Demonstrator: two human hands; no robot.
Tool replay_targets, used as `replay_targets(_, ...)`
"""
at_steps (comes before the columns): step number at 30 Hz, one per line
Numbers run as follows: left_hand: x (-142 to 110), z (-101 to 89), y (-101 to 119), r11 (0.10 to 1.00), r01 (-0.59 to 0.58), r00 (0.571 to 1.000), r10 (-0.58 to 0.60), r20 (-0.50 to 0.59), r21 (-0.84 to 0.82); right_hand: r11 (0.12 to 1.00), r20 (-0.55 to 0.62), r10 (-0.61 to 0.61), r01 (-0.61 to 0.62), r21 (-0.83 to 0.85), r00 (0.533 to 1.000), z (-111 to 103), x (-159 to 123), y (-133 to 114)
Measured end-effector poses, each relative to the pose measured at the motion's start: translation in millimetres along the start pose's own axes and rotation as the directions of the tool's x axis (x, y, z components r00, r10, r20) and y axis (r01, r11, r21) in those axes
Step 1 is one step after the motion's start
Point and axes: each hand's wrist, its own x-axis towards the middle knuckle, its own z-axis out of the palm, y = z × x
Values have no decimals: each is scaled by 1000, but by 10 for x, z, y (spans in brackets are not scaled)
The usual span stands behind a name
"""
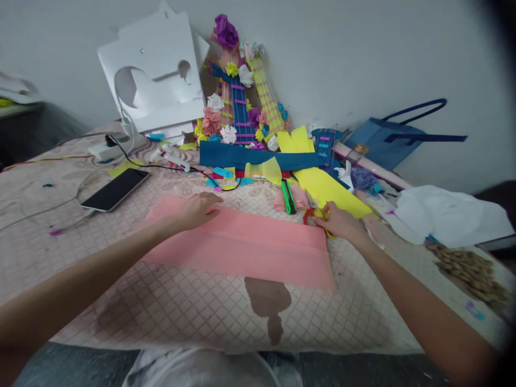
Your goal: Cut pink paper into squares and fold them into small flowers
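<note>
A wide sheet of pink crepe paper (250, 242) lies across the patterned tablecloth in front of me, with a fold line running along it. My left hand (198, 209) rests on its upper left part, fingers stretched out and pointing right. Beyond the sheet's upper right corner, my right hand (341, 221) has its fingers closed on the handles of a pair of scissors (320, 214) with red and yellow grips. The blades point away from me, beside a green box cutter (288, 196) and a small folded pink piece (299, 196).
Blue crepe paper (258, 157) and yellow crepe paper (334, 191) lie behind. Decorated paper guitars (242, 113) lean on the wall by a white foam board (157, 70). A phone (115, 190), cables and a glue gun (173, 159) are left; a white bag (451, 215) and peanuts (471, 271) right.
</note>
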Motion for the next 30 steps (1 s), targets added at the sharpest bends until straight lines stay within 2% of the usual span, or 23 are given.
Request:
replay_targets(3,-74,-38,-174,999,0,1000,1,26,-33,1000,-24,0,1,27,1000,45,-17,-32)
replay_targets(7,-65,-40,-301,999,-28,999,28,18,-43,994,-60,56,-50,94,997,109,11,3)
replay_targets(11,19,-62,-342,998,-28,998,30,53,-52,931,-145,151,-92,353,978,129,64,110)
replay_targets(13,60,-96,-344,997,-11,997,17,81,-76,837,-240,209,-47,545,948,123,91,143)
replay_targets(15,86,-141,-345,995,11,995,0,99,-103,674,-298,273,39,737,915,105,116,142)
replay_targets(17,94,-189,-356,992,46,992,-33,118,-115,492,-299,307,119,863,903,78,131,113)
replay_targets(19,89,-235,-379,990,95,985,-78,154,-106,387,-279,298,152,909,913,47,123,69)
replay_targets(22,65,-293,-414,992,108,972,-91,219,-67,368,-243,248,141,919,938,6,42,-4)
replay_targets(27,-29,-379,-454,993,95,962,-74,264,-67,341,-212,168,145,929,963,-37,-214,-113)
replay_targets(30,-107,-438,-560,992,103,949,-75,306,-78,389,-197,42,166,906,979,-23,-344,-131)
